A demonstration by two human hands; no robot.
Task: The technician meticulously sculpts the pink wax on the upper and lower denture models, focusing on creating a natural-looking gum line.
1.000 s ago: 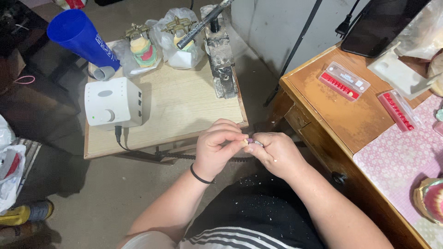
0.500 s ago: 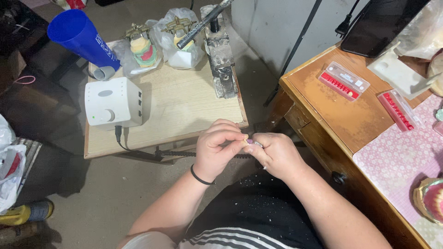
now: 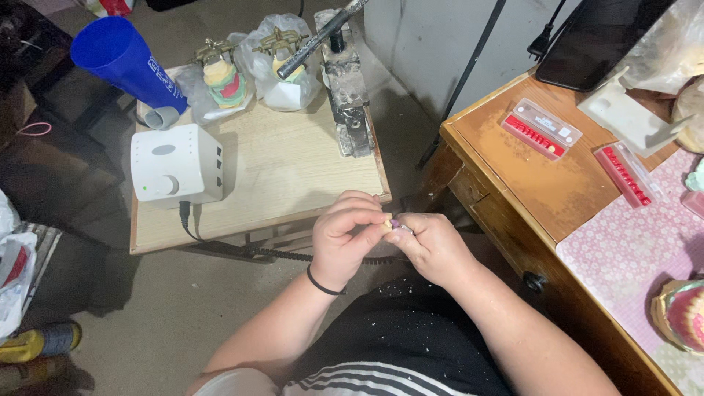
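- Both hands meet over the lap, just off the near edge of the small desk (image 3: 293, 183).
- Left hand (image 3: 345, 238) curls around a tiny pale piece (image 3: 387, 218); the right hand (image 3: 433, 246) pinches a small purple-tipped tool (image 3: 396, 223) against it.
- The piece sits right between the fingertips, equally close to both hands.
- Its long axis is too small to tell.
- A white control box (image 3: 176, 165) sits well off to the left.

I'm standing in a small, makeshift dental workshop. At upper centre, two brass articulators holding pink-and-cream plaster models (image 3: 220, 73) are sitting on a pale plywood bench (image 3: 293, 176) beside a white boxy motor control unit (image 3: 176, 165). At right, red trays of artificial teeth (image 3: 541, 128) are lying on a worn wooden desk (image 3: 543, 183).
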